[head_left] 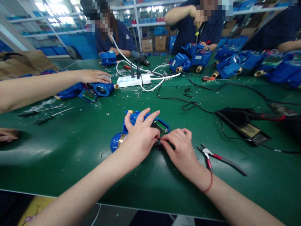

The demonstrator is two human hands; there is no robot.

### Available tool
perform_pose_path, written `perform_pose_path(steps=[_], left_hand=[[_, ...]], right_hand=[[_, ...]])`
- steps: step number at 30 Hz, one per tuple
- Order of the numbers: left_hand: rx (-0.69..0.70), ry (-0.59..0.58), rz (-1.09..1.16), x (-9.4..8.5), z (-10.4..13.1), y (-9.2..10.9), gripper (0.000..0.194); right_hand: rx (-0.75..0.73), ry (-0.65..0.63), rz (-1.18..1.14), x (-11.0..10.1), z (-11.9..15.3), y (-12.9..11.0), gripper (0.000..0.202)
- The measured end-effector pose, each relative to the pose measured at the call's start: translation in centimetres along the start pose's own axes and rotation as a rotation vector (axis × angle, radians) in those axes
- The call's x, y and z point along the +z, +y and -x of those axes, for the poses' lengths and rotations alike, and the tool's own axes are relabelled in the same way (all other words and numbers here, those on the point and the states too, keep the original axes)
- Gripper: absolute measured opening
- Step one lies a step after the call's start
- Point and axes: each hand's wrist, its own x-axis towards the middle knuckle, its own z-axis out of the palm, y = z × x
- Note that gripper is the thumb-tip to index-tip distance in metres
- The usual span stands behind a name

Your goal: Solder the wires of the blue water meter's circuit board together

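Observation:
A blue meter housing with brass fittings lies on the green table, its open box showing a green circuit board. My left hand rests over the housing, thumb and index finger pinched at the near edge of the box, the other fingers spread. Beside it my right hand pinches at the same spot, fingertips almost touching the left ones. Small dark wires seem to lie between the fingertips, but what each hand holds is too small to make out. Red-handled cutters lie right of my right hand.
A white power strip with cables stands ahead. At left, a co-worker's hand rests on another blue meter, near screwdrivers. A black tool holder lies right. More blue meters and people are across the table.

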Motion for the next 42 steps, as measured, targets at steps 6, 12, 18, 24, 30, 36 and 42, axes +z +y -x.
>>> perform_pose_path(steps=[6, 12, 18, 24, 30, 36, 42], left_hand=[[-0.049, 0.056, -0.088, 0.1, 0.0, -0.3, 0.02], [0.007, 0.002, -0.07, 0.3, 0.0, 0.2, 0.015], [-0.072, 0.024, -0.118, 0.5, 0.2, 0.4, 0.018], [-0.08, 0.053, -0.143, 0.5, 0.5, 0.6, 0.018], [-0.109, 0.045, -0.155, 0.5, 1.1, 0.5, 0.024], [-0.076, 0.16, -0.186, 0.6, 1.6, 0.6, 0.028], [0.005, 0.261, -0.307, 1.4, 2.5, 1.4, 0.017]], right_hand=[[-0.06, 0.032, 0.058, 0.0, 0.0, -0.2, 0.008], [-0.132, 0.058, 0.143, -0.2, 0.1, -0.3, 0.008], [-0.217, 0.056, 0.208, -0.2, 0.1, -0.7, 0.016], [-0.188, 0.004, 0.163, -1.8, 0.1, -0.8, 0.009], [-0.101, -0.079, 0.1, -5.9, -0.1, 2.6, 0.017], [-0.096, -0.352, -0.092, -5.7, 0.3, 5.5, 0.017], [-0.084, -0.423, -0.277, -4.0, 0.1, 5.7, 0.022]])
